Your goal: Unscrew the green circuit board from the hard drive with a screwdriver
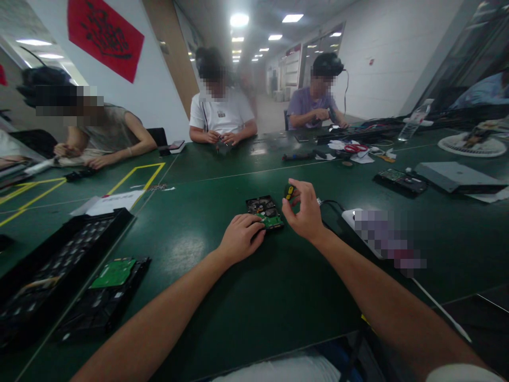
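Note:
In the head view a hard drive [262, 204] with a green circuit board lies on the green table in front of me. My left hand [242, 239] holds it down, the curled fingers over its near left edge and part of the board. Beside the drive's right side, my right hand [305, 211] is raised just above the table. Between its thumb and fingers is a small black-and-yellow screwdriver [290, 191], gripped by the handle; its shaft and tip cannot be made out.
Another green-boarded drive [113, 273] and a long black tray [59, 270] lie on the left. To the right are a white power strip [363, 233], a dark drive [401, 181], a grey metal box [461, 176] and a bottle [415, 121]. Several people sit around the table.

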### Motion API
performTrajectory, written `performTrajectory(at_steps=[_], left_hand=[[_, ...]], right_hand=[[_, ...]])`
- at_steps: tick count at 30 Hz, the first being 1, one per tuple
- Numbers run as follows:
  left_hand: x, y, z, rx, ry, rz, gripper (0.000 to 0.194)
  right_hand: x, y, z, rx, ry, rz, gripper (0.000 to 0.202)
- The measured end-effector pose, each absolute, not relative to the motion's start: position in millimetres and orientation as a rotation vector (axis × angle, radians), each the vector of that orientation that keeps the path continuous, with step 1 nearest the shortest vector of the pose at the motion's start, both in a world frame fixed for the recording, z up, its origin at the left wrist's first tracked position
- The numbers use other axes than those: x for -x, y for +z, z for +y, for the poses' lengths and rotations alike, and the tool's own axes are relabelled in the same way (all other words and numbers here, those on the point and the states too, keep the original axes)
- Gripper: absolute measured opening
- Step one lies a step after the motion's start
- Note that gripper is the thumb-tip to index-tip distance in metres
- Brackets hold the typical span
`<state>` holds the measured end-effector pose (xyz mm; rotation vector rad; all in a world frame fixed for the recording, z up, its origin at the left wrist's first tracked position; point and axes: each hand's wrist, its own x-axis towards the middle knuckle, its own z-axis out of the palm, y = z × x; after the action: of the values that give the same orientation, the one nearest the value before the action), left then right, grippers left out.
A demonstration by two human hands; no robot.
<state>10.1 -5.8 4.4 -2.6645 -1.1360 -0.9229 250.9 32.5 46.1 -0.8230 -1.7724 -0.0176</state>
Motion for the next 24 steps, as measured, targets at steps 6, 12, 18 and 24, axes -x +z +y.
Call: performTrajectory(at_steps=[6, 12, 18, 24], left_hand=[[-10.9, 2.9, -8.2, 2.595, -0.934, -1.232, 0.020], [-12.3, 3.1, -10.0, 2.601, -0.857, -1.285, 0.024], [-12.9, 3.5, -11.0, 2.604, -0.829, -1.303, 0.027], [-12.3, 2.6, -9.9, 2.608, -0.829, -1.283, 0.026]], right_hand=[[-251.9, 45.3, 32.7, 0.838, -0.003, -1.777, 0.058], [-251.8, 45.8, 32.8, 0.835, -0.014, -1.778, 0.058], [-252.6, 45.0, 32.9, 0.839, 0.002, -1.784, 0.059], [-251.2, 47.3, 31.3, 0.823, -0.016, -1.783, 0.059]])
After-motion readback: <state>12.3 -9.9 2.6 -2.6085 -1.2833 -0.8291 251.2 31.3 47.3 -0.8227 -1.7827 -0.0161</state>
